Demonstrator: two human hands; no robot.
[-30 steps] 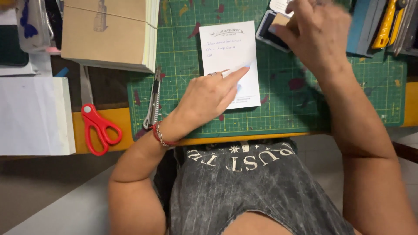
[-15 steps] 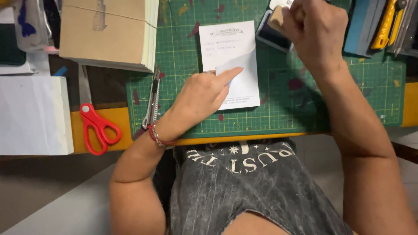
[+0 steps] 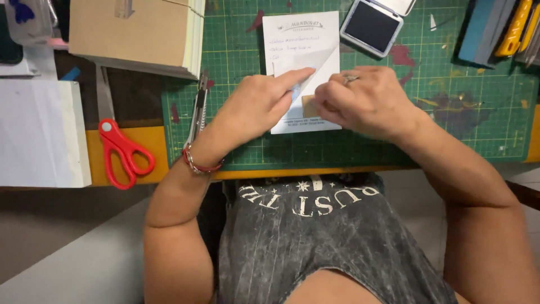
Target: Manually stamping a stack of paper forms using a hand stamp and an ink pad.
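A white sheet [image 3: 301, 39] with handwritten lines lies on the green cutting mat [image 3: 450, 129]. My left hand [image 3: 256, 107] rests flat on the sheet, its index finger stretched across the middle beside a lifted fold. My right hand [image 3: 368, 101] is closed around a small wooden stamp block [image 3: 308, 106], which is pressed against the lower part of the sheet right next to the left fingertips. An open ink pad [image 3: 371, 25] with a dark surface sits just beyond the sheet's upper right corner.
A utility knife [image 3: 197, 110] lies along the mat's left edge. Red-handled scissors [image 3: 121, 152] lie further left, next to a white block [image 3: 36, 132]. A tied stack of brown-covered pads [image 3: 135, 34] stands at the back left. Blue and yellow tools [image 3: 506, 28] fill the back right.
My right hand has come down from the ink pad at the back right to the lower part of the sheet, carrying the stamp. The left hand has stayed on the sheet.
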